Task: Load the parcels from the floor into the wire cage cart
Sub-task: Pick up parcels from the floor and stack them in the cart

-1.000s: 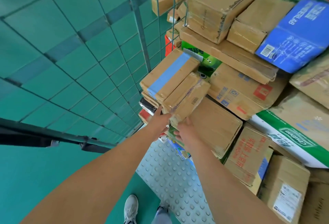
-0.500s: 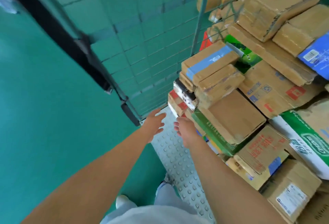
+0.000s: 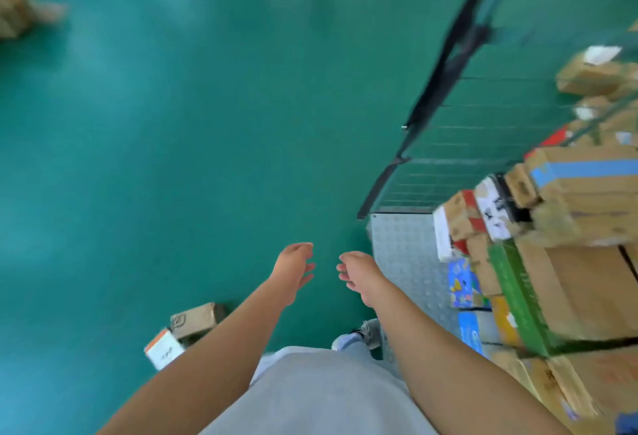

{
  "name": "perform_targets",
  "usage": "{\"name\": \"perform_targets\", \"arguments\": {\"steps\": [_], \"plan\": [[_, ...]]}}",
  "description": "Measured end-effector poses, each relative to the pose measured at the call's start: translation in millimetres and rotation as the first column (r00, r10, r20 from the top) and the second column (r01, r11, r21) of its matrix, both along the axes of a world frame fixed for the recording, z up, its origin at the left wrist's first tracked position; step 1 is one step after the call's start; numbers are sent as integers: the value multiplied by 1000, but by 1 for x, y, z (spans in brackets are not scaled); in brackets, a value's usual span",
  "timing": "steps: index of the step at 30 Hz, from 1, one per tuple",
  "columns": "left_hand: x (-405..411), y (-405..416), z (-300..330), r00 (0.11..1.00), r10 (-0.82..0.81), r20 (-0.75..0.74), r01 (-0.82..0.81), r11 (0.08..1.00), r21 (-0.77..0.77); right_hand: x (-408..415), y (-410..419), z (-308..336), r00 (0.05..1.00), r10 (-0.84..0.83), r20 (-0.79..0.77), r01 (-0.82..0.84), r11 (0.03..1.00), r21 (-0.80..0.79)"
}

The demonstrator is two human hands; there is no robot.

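Observation:
The wire cage cart [image 3: 459,144] stands at the right, its studded grey floor plate [image 3: 404,251] partly bare. Many stacked cardboard parcels [image 3: 580,262] fill it, among them a box with a blue tape stripe [image 3: 587,172]. My left hand [image 3: 293,267] and my right hand [image 3: 359,274] hang empty over the green floor, fingers relaxed, left of the cart. Two small parcels lie on the floor by my left forearm: a brown one [image 3: 195,320] and a white one with an orange edge [image 3: 164,348].
A blurred heap of brown parcels [image 3: 20,3] lies on the floor at the far left. Green floor [image 3: 172,141] stretches ahead. My grey shirt and one shoe [image 3: 359,334] show at the bottom, beside the cart's floor plate.
Both hands let go of the brown parcel placed on the stack and drew back out of the cart. The view swung left toward the floor.

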State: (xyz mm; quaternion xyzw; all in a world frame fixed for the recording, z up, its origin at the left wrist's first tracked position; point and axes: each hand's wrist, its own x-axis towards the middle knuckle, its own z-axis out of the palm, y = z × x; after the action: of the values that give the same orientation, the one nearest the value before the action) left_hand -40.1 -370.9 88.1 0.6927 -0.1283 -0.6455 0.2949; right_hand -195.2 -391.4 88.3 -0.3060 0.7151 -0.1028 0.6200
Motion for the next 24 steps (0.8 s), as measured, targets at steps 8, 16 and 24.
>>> {"name": "perform_targets", "arguments": {"steps": [8, 16, 24], "plan": [[161, 94, 3, 932, 361, -8, -361, 932, -24, 187, 54, 3, 927, 374, 2, -374, 927, 8], [259, 184, -14, 659, 750, -58, -748, 661, 51, 312, 100, 1, 703, 710, -20, -710, 704, 36], [307, 219, -47, 447, 894, -17, -881, 444, 164, 376, 99, -39, 532, 847, -21, -838, 530, 129]]}}
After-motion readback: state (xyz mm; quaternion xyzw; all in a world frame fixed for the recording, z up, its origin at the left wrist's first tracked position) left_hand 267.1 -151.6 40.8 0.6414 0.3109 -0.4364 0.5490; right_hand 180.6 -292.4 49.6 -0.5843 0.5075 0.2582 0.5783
